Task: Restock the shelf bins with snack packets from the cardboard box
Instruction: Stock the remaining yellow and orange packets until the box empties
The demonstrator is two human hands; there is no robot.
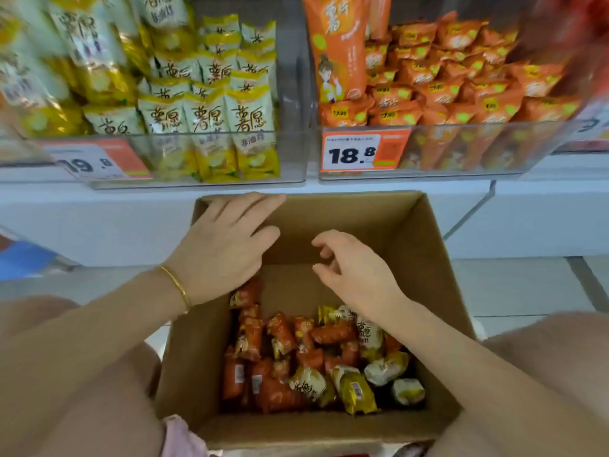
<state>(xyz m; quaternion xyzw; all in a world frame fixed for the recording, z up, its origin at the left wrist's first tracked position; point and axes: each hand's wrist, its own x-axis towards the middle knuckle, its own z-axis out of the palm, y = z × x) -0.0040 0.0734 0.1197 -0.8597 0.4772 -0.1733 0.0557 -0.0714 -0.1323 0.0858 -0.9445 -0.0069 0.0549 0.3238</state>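
Note:
An open cardboard box (425,245) stands on the floor below the shelf, with orange packets (283,334) and yellow packets (354,387) loose on its bottom. My left hand (227,245) hovers flat over the box's far left corner, fingers straight, holding nothing. My right hand (352,268) hangs over the middle of the box with fingers loosely curled and empty. On the shelf above, a clear bin (197,176) holds yellow packets and a second clear bin (461,169) holds orange packets.
Price tags reading 19.8 (95,159) and 18.8 (359,153) sit on the bin fronts. A white shelf base (99,219) runs behind the box. My knees flank the box on both sides. A tiled floor (527,285) lies to the right.

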